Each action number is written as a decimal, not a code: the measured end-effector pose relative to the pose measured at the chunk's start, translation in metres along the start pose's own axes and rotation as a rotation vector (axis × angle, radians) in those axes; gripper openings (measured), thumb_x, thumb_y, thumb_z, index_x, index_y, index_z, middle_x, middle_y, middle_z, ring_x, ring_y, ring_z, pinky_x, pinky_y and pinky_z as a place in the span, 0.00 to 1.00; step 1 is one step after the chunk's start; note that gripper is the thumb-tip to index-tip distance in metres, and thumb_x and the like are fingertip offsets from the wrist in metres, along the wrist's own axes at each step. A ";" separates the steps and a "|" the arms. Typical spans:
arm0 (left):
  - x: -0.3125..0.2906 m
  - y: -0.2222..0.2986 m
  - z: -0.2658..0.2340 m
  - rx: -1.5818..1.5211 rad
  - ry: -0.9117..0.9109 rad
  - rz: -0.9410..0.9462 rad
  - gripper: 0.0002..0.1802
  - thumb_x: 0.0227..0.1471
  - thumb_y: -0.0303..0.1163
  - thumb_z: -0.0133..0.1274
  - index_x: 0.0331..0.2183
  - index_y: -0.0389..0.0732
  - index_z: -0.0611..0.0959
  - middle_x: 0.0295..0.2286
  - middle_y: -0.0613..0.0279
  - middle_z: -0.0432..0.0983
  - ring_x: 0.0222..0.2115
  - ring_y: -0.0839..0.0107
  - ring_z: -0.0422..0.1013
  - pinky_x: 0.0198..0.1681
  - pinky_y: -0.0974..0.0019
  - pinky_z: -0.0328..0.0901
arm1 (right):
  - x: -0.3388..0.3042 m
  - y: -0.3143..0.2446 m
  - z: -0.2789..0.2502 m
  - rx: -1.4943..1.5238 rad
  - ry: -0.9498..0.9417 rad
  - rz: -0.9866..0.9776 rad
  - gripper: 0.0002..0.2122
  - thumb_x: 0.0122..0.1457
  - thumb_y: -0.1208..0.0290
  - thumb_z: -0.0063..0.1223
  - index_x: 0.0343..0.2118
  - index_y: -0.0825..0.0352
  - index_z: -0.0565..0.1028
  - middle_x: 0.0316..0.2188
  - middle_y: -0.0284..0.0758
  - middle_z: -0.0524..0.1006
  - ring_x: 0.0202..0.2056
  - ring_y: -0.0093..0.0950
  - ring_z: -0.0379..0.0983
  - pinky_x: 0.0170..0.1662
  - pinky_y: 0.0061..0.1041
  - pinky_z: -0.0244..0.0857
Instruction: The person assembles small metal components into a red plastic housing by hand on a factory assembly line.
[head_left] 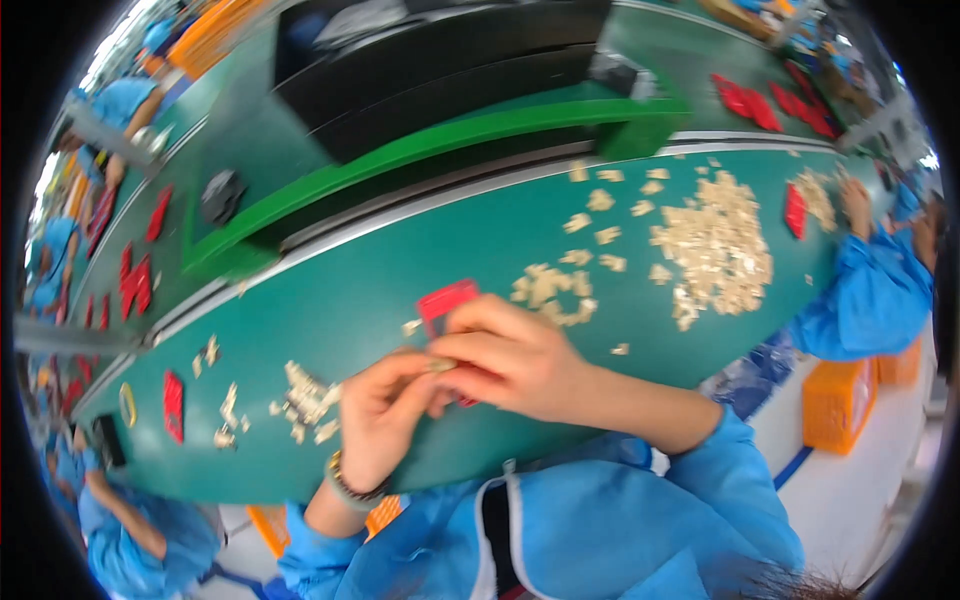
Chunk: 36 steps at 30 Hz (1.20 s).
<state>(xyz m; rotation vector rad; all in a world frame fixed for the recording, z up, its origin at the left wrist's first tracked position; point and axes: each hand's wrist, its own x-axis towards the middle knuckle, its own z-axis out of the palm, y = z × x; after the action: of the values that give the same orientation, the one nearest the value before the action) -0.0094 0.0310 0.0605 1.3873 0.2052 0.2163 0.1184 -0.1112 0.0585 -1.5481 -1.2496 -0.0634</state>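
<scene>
My right hand (515, 360) is closed around a flat red piece with a grey face (446, 300), its upper end standing out beyond the fingers. More red shows under the hand, and the rest is hidden. My left hand (380, 410) meets it, thumb and finger pinched on a small pale piece (438, 366) held against the red piece. A loose cluster of small cream pieces (545, 285) lies just past my right hand. Another small pile of pale bits (305, 400) is left of my left hand. A bracelet and a pale band circle my left wrist.
A large heap of cream pieces (725, 250) lies right on the green table (330, 290). A green-framed shelf (440, 135) carries a black bin (450, 70) behind. Red pieces (173, 405) lie left. Co-workers in blue sit at both sides; an orange crate (838, 405) stands right.
</scene>
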 end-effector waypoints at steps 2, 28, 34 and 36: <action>0.001 0.005 0.009 0.222 0.028 0.134 0.07 0.52 0.18 0.55 0.35 0.34 0.83 0.35 0.57 0.76 0.33 0.72 0.73 0.34 0.70 0.68 | -0.004 -0.006 -0.008 -0.053 -0.048 -0.036 0.08 0.51 0.78 0.59 0.35 0.68 0.77 0.31 0.36 0.74 0.28 0.29 0.75 0.29 0.24 0.70; 0.019 -0.015 0.007 1.141 0.043 0.861 0.16 0.31 0.21 0.63 0.29 0.37 0.79 0.27 0.58 0.76 0.28 0.61 0.70 0.29 0.63 0.63 | -0.012 0.016 -0.039 -0.079 -0.413 -0.061 0.12 0.44 0.72 0.64 0.27 0.64 0.70 0.29 0.30 0.71 0.32 0.31 0.71 0.30 0.27 0.67; 0.024 -0.016 0.000 1.011 -0.068 0.487 0.20 0.41 0.12 0.52 0.39 0.36 0.73 0.35 0.51 0.73 0.36 0.53 0.71 0.37 0.56 0.67 | -0.013 0.027 -0.045 -0.572 -0.201 0.145 0.11 0.44 0.71 0.62 0.30 0.63 0.73 0.36 0.33 0.74 0.41 0.32 0.72 0.45 0.34 0.66; 0.026 -0.009 -0.001 1.007 -0.092 0.499 0.20 0.42 0.12 0.50 0.40 0.36 0.72 0.36 0.50 0.73 0.36 0.53 0.71 0.38 0.56 0.67 | 0.002 0.009 -0.016 -0.589 -0.213 -0.077 0.10 0.45 0.71 0.60 0.31 0.62 0.74 0.37 0.33 0.74 0.45 0.31 0.70 0.49 0.37 0.62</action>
<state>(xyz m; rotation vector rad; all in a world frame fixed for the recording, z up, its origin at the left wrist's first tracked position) 0.0159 0.0374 0.0508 2.4392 -0.1485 0.5016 0.1342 -0.1199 0.0604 -2.0477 -1.5471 -0.3510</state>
